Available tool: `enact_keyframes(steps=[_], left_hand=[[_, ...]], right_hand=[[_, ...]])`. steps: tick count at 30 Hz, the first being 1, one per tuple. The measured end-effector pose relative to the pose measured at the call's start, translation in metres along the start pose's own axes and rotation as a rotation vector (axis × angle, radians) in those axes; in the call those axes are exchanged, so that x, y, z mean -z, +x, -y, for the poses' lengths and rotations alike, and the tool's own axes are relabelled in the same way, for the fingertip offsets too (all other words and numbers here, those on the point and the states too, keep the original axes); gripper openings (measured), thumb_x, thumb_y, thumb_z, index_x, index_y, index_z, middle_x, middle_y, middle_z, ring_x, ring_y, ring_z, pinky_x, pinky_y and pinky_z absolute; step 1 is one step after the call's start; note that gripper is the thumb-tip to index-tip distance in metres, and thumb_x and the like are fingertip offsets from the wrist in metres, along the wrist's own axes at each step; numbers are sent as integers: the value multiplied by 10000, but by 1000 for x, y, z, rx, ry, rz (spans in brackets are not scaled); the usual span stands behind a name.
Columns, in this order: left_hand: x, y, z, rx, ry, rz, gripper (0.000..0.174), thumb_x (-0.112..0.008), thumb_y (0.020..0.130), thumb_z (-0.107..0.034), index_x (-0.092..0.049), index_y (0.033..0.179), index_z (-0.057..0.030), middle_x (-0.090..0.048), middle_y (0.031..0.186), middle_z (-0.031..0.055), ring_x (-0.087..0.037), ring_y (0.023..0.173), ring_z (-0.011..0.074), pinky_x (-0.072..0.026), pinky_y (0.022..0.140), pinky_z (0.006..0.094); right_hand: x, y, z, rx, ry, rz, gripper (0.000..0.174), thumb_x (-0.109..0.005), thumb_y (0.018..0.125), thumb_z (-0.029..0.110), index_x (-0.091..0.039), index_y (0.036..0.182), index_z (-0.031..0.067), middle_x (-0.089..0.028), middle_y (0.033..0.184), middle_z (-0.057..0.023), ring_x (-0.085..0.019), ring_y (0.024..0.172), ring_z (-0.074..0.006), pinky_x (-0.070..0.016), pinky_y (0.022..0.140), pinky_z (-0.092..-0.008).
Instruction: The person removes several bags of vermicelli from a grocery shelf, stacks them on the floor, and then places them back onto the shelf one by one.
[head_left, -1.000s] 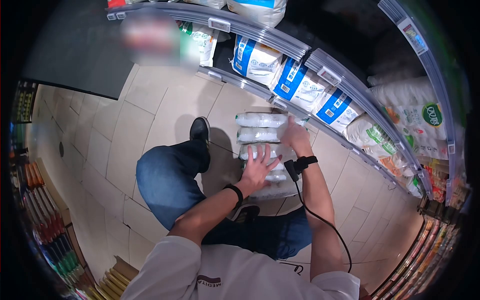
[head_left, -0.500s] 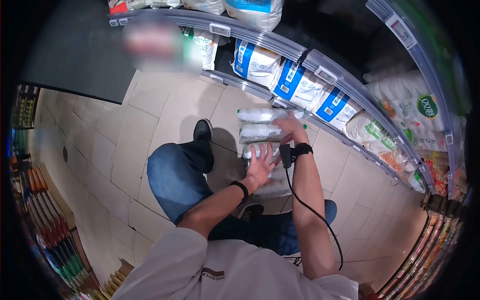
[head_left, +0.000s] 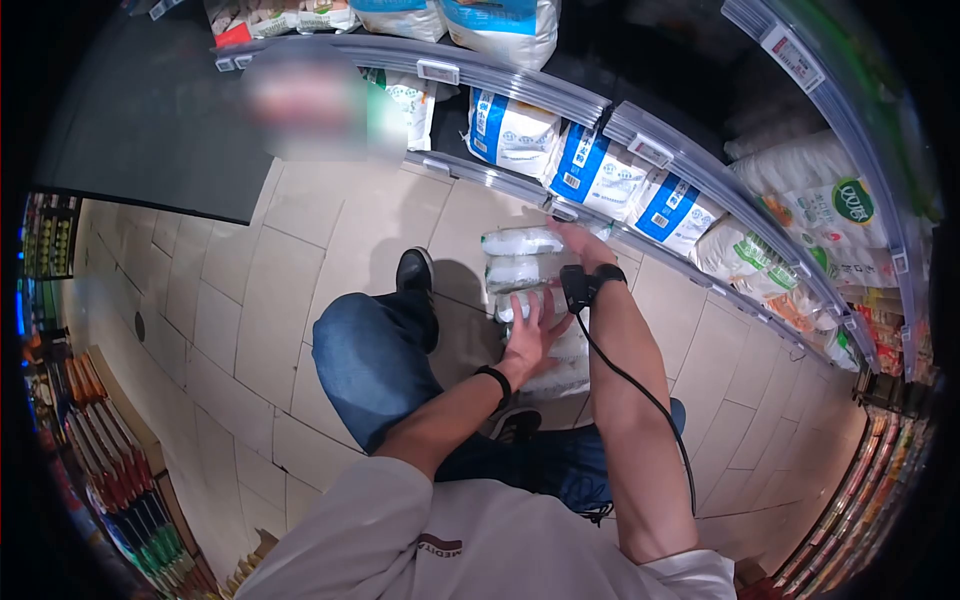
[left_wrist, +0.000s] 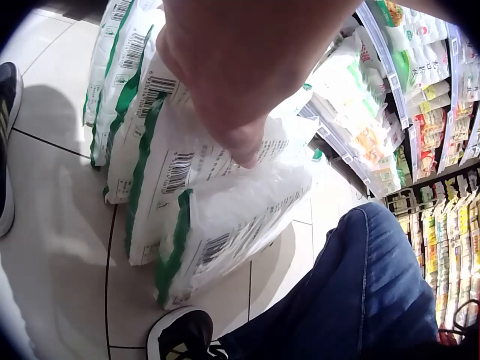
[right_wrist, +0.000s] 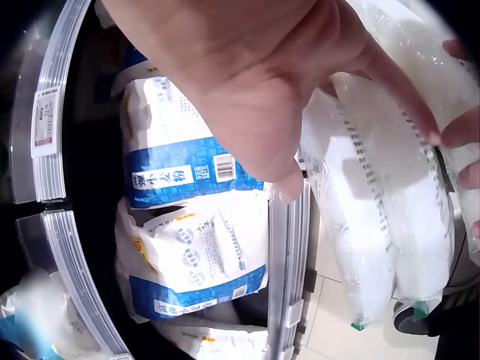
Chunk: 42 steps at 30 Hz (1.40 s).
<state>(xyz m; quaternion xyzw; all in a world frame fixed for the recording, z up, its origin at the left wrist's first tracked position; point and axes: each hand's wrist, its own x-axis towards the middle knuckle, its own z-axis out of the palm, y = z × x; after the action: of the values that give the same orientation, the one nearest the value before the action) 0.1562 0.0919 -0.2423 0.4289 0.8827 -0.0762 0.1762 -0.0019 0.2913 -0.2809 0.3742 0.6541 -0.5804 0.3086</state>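
Several white plastic bags with green ends stand packed in a row on the floor, between the person's legs and the shelf. My left hand lies over the middle of the row with its fingers spread; the left wrist view shows its underside above the nearer bags. At the right end of the farthest bag is my right hand, fingers extended. In the right wrist view the right hand overlaps the tops of two bags, one finger reaching towards the left hand's fingertips.
Blue-and-white flour bags fill the low shelf just beyond the row. A dark panel stands far left. The person's bent leg and shoe flank the row. A cable hangs from the right wrist.
My right hand has shifted slightly away from the body to the farthest bag, with its fingers stretched out more. The left hand stays on the middle bags. The head view has moved a little.
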Motion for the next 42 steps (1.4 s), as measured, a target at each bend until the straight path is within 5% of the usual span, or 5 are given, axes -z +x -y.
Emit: enact_keyframes(steps=[5,12,14,21,42], left_hand=[[0,3,3,-9,-18,35,977,-595,896,-785,-285,1713,-347,-184,1745,252,-220,1547,527,-178,1157,834],[-6,3,3,-32,-52,10,963,-619,917,-701,-408,1660,-125,-272,1717,268,-220,1553,568,-171,1160,852],[-1,4,5,-54,-47,63,926,-609,943,-645,-404,1653,-89,-280,1707,285,-241,1545,573,-178,1156,854],[-10,6,-4,34,49,-15,1034,-540,936,-763,-179,1731,-209,-239,1715,290,-286,1517,558,-209,1131,855],[0,5,1,-4,-86,-8,1110,-667,884,-729,-130,1745,-280,-227,1697,320,-264,1517,546,-195,1141,840]], right_hand=[[-4,-19,11,9,-36,-157,889,-767,921,597,-476,1581,76,-516,1575,-233,-600,1306,-480,-592,869,-670],[-34,-72,20,-76,-93,-457,812,-752,868,577,-635,1467,41,-695,1369,-279,-662,1276,-469,-597,1003,-547],[-31,-45,0,33,-235,-525,806,-749,880,555,-632,1454,1,-690,1352,-306,-717,1166,-468,-641,846,-523],[-52,-100,28,143,-406,-690,795,-723,897,559,-646,1449,-8,-687,1348,-329,-649,1302,-468,-497,1128,-497],[12,-171,-6,415,-478,-987,545,-729,974,426,-755,1222,-58,-768,1051,-314,-749,1038,-470,-570,965,-514]])
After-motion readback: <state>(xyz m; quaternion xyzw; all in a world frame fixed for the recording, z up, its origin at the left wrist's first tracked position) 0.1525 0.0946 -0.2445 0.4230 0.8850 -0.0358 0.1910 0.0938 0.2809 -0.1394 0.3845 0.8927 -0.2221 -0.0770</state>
